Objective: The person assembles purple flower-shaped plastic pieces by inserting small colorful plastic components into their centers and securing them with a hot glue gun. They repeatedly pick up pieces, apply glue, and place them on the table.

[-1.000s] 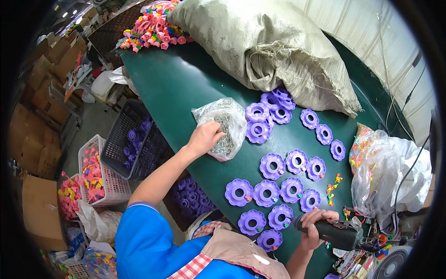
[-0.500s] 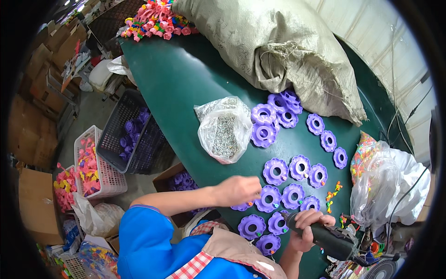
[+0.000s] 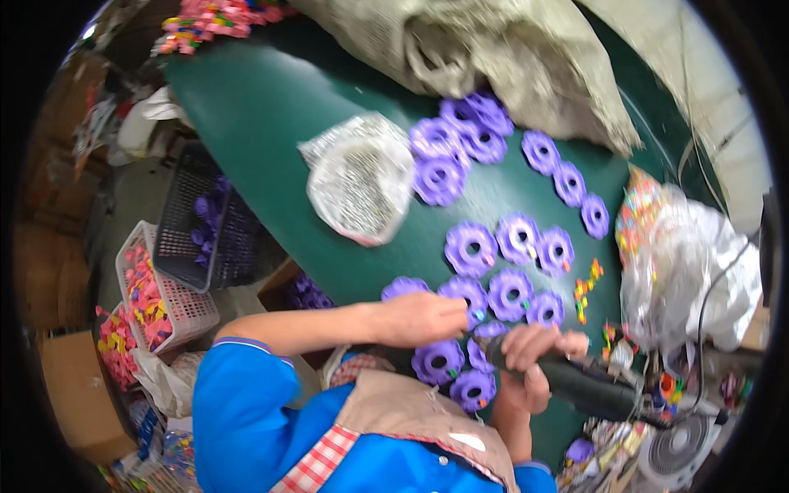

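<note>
My right hand [image 3: 530, 361] is wrapped round a dark, corded electric screwdriver [image 3: 596, 388], its tip end pointing left over purple flower-shaped plastic pieces. Beside that tip, one purple piece [image 3: 481, 355] is partly covered by the tool. My left hand [image 3: 423, 319] is closed in a pinch just left of the tip, over the purple pieces; whatever is between its fingers is too small to make out. Several purple flower pieces [image 3: 509, 294], each with a round hole and some with a small coloured bit, lie in rows on the green table [image 3: 271, 156].
A clear bag of small silvery screws [image 3: 359, 185] stands on the table. Behind lie a large woven sack [image 3: 526, 66] and a pink toy heap [image 3: 218, 20]. Plastic bags [image 3: 682, 263] sit at the right, a fan [image 3: 678, 448] below them. Crates [image 3: 185, 222] stand on the floor.
The view has shifted, so the table things appear higher and further left. My left hand has moved nearer the screwdriver's tip, and the tool has shifted among the near purple pieces.
</note>
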The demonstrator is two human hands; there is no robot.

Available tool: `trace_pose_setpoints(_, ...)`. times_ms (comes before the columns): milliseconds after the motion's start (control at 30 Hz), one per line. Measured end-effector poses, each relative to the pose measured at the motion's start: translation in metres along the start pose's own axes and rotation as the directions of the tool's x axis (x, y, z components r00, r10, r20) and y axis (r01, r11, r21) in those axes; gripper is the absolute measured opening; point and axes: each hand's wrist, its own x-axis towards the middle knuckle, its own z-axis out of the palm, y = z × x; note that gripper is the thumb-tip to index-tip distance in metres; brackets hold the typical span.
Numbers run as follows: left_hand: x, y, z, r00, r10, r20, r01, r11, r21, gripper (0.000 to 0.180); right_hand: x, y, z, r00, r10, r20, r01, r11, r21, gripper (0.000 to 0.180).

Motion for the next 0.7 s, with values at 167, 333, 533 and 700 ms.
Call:
trace_pose_setpoints(167,0.007,-0.002,0.0,0.989,0.1,-0.109,-0.079,0.98,0.182,0.021,0.003,0.002,-0.004,0.998,0.028,0.056,-0.026,0.999,-0.031,0.05)
trace_pose_setpoints(333,0.021,0.002,-0.017,0.955,-0.048,-0.291,0.089,0.987,0.131,0.02,0.036,0.022,-0.021,0.982,-0.156,0.106,0.178,0.953,-0.246,0.047)
trace_pose_setpoints(533,0.033,-0.023,-0.031,0.945,-0.232,-0.229,0.239,0.971,0.001,0.015,0.069,0.059,-0.03,0.965,-0.252,0.071,0.262,0.925,-0.275,0.048)
trace_pose_setpoints(700,0.053,-0.057,-0.024,0.962,-0.229,-0.151,0.222,0.973,-0.061,0.015,0.071,0.076,-0.032,0.977,-0.184,0.108,0.207,0.942,-0.266,0.045)
